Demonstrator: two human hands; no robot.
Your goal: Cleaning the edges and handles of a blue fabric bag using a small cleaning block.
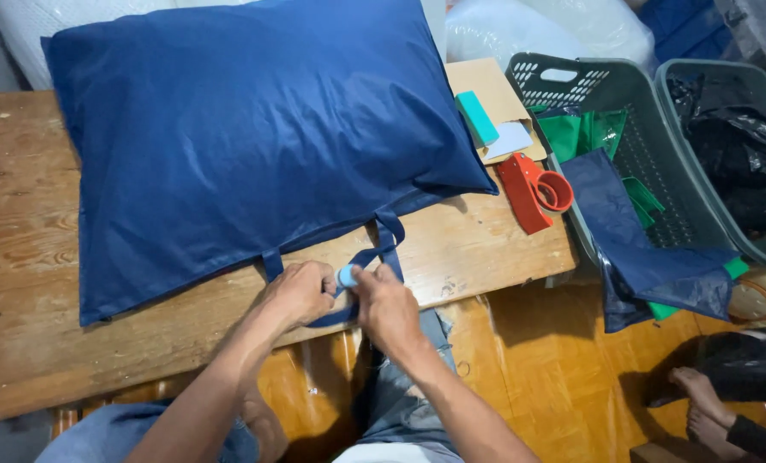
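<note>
A stuffed navy bag point(246, 137) lay across the wooden bench point(23, 257), filling the upper left of the frame. At lower centre, the left hand point(301, 291) and right hand point(389, 309) pinched a small light-blue piece point(347, 275) at the bag's strap point(389, 240). Right of them lay a red tape dispenser point(533, 190), then grey baskets point(657, 146).

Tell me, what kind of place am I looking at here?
Probably a small packing workshop, maybe home-based: a stuffed blue bag on a worn wooden table, a red tape dispenser, and grey baskets of folded bags and plastic wrap.

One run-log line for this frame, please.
left hand: on light-blue piece | right hand: on light-blue piece | at handle of blue bag
</note>
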